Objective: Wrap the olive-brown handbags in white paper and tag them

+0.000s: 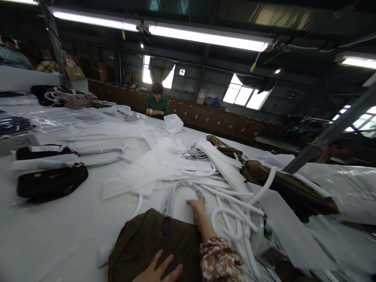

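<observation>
A brown fabric handbag (152, 239) stands upright on the white table directly in front of me, its lower part cut off by the frame. Its looped handle (170, 197) is wrapped in pale protective material and joins the bag at a dark tab. My right hand (199, 209), below a patterned sleeve, is at the right side of this loop and closed round it, thumb pointing left; its other fingers are mostly hidden. Against the front of the bag lies my left hand (160, 270), fingers spread.
White foam tubes (232, 207) tangle to the right, beside white paper sheets (158, 160). Dark handbags (53, 182) lie at the left, a brown bag (288, 188) at the right. A person in green (158, 103) is beyond the table. A slanted post (320, 141) rises at right.
</observation>
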Demonstrator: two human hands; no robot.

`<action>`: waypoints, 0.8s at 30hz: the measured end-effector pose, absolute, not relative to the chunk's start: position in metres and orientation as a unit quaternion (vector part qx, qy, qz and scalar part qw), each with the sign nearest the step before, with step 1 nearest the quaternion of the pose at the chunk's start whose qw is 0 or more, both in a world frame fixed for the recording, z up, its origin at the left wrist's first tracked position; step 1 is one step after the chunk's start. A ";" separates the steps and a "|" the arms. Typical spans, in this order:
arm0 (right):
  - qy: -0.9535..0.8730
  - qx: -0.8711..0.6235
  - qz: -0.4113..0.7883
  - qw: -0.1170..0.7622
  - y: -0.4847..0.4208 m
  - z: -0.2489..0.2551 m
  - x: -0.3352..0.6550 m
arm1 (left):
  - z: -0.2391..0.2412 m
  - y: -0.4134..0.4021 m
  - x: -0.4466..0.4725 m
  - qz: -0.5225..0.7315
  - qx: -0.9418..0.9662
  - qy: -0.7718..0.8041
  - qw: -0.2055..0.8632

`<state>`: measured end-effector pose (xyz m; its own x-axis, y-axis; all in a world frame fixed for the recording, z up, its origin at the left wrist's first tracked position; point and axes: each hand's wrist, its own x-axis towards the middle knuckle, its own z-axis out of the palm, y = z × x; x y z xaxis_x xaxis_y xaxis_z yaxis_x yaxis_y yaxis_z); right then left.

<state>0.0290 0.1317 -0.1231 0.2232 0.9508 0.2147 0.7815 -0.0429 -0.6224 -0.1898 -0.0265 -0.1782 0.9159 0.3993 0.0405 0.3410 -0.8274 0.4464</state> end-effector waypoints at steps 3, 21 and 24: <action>-0.577 -0.685 0.249 0.368 0.120 -0.112 0.034 | -0.140 -0.037 -0.196 0.041 0.972 0.164 0.161; -0.672 -0.530 0.345 0.386 -0.080 -0.092 0.027 | -0.126 -0.053 -0.210 0.026 0.985 0.158 0.059; -0.556 -0.599 0.388 0.427 -0.052 -0.077 0.030 | -0.128 -0.056 -0.206 0.018 0.985 0.169 0.035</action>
